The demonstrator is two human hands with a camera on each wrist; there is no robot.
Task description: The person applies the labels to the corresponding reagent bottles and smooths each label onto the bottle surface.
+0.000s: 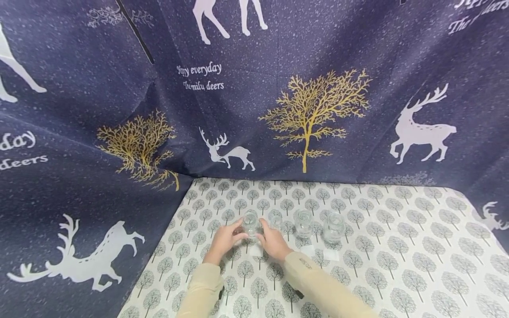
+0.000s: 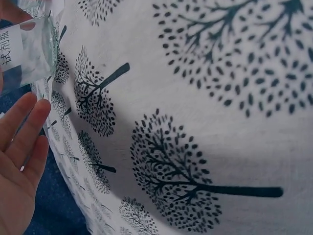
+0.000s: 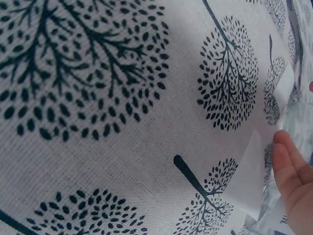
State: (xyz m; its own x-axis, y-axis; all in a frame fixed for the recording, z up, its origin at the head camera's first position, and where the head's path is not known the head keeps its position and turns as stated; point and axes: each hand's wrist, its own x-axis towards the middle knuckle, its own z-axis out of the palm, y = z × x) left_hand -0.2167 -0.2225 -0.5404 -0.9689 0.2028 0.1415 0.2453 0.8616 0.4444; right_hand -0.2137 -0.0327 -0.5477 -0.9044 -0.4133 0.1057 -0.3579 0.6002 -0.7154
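A clear glass jar (image 1: 250,222) stands on the tree-print cloth between my two hands. My left hand (image 1: 226,240) holds its left side, and my right hand (image 1: 273,240) holds the right side. In the left wrist view the jar (image 2: 34,51) carries a white label (image 2: 10,49) with handwritten characters. Beside it, several fingers (image 2: 24,132) of the left hand stretch out straight, off the glass. At the right wrist view's edge, fingers (image 3: 288,164) of the right hand extend next to the glass, with the rest cut off. Three more glass jars, one a smaller glass jar (image 1: 275,219), stand to the right.
The other two are a glass jar (image 1: 303,223) and a rightmost glass jar (image 1: 334,227). White paper slips lie before the row: a left slip (image 1: 255,251), a middle slip (image 1: 307,250) and a right slip (image 1: 331,255). A dark deer-print curtain (image 1: 246,115) borders the table.
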